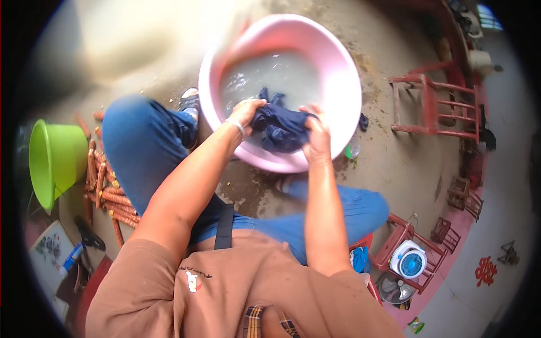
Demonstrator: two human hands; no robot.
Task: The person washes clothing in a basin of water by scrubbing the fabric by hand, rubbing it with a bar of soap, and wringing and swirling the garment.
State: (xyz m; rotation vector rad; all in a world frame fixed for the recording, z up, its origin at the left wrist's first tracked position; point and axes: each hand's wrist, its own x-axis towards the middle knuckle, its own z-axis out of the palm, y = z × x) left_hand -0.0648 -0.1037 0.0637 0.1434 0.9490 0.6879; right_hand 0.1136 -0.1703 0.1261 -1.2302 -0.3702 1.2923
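Note:
A dark navy cloth is stretched between my two hands over the near part of a large pink plastic basin. My left hand grips its left end, and a pale band circles that wrist. At the right end my right hand has hold of the cloth, its fingers a little blurred. Cloudy grayish water lies in the basin, and part of the dark cloth hangs down towards it. Whether the lower folds touch the water I cannot tell.
Corn cobs lie on the floor at the left beside a lime-green plastic tub. A red wooden chair is at the right. A small dark cloth lies by the basin. A box fan rests on another wooden chair, lower right.

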